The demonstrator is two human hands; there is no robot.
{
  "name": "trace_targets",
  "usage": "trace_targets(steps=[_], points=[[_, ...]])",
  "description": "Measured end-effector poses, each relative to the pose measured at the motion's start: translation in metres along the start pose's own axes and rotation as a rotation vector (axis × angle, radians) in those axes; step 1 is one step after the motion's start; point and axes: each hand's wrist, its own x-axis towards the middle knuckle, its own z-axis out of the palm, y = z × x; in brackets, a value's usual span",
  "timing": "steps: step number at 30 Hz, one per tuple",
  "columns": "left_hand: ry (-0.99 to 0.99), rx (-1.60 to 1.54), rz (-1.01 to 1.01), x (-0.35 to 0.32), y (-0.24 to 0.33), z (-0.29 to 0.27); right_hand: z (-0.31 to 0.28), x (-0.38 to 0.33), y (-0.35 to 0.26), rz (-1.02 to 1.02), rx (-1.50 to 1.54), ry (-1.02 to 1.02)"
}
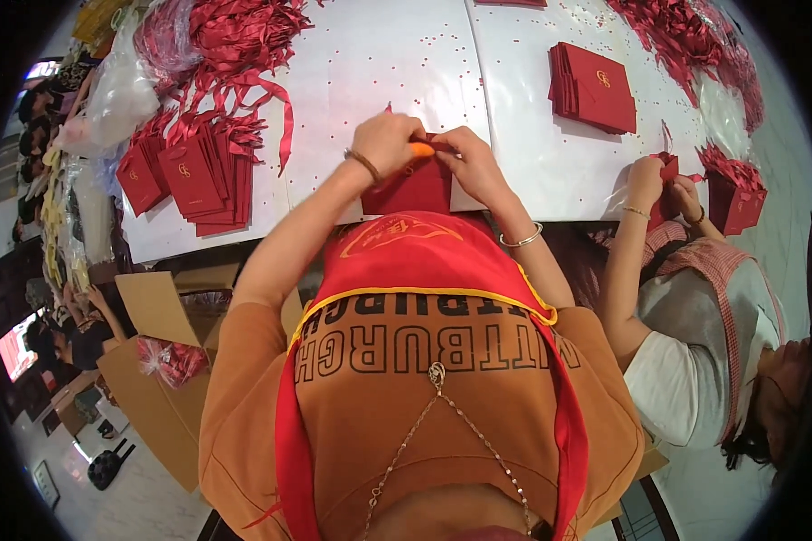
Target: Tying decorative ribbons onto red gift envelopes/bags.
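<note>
White sheeting covers the worktop, and small red dots lie scattered over it, too many to count. Two heaps of red ribbon crowd it, a left ribbon heap at the far left corner and a right ribbon heap at the far right. A co-worker sits beyond the near right corner, both hands on one small red bag.

Four stacks of such bags show: a small stack by the left edge, a larger fanned stack just beside it with ribbons trailing off, a neat stack toward the right edge, and a corner stack near the co-worker.

One red bag is in the person's hands, at the middle of the near edge. The left hand, one digit capped in orange, has its fingers pinched together on the bag's top; the right hand clamps thumb and fingertips there too. Whether ribbon lies between them is hard to tell.

Below the worktop's near left corner, an open cardboard box holds one clear-wrapped red packet.
</note>
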Motion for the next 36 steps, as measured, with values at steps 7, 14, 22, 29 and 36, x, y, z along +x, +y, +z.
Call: trace_targets(steps=[7, 14, 22, 29, 36], points=[[-0.480, -0.285, -0.062, 0.032, -0.026, -0.017, 0.007, -0.001, -0.011, -0.064, -0.101, -0.001], [-0.190, -0.499, -0.116, 0.018, -0.024, 0.005, 0.007, -0.001, -0.011, -0.024, -0.060, 0.019], [-0.107, -0.492, -0.133, 0.008, -0.027, 0.004, 0.008, 0.003, -0.013, -0.023, -0.059, 0.015], [-0.363, -0.513, -0.114, 0.009, -0.031, -0.013, 0.012, 0.005, -0.018, -0.042, -0.065, -0.020], [-0.056, -0.838, -0.218, 0.014, -0.059, 0.009, 0.012, 0.000, -0.027, -0.072, -0.087, -0.027]])
